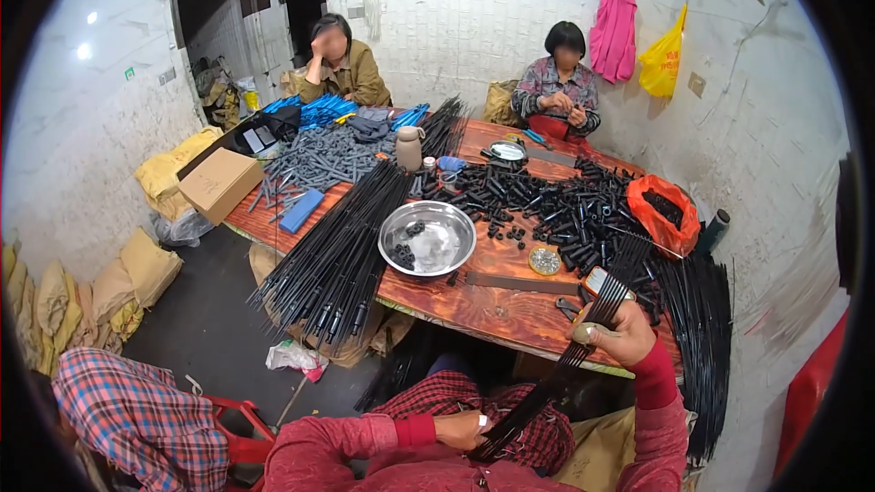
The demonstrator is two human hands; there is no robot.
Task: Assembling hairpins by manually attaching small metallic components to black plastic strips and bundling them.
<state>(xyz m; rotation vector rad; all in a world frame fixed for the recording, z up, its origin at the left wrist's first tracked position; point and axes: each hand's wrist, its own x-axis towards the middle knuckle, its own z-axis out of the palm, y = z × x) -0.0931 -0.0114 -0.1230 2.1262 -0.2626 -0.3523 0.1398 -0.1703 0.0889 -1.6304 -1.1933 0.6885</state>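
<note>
A fanned bundle of thin black rods (538,394) slants across my lap, its upper end near the table edge. Gripping it near that upper end is my right hand (623,337), closed, with the thumb pressed across the rods. My left hand (463,430) is closed at the bundle's lower end, with white tape on one finger; its fingertips are partly hidden. Just beyond my right hand lie a white rectangular container (605,284) and dark-handled pliers (569,307). A round dish of small metal pieces (544,261) sits farther in.
The wooden table (497,312) bears a steel bowl (427,260), a large rod stack (337,260), a heap of black tubular parts (556,200), grey parts (333,159) and a red bag (658,235). Two people sit across. A cardboard box (219,184) juts off the left edge.
</note>
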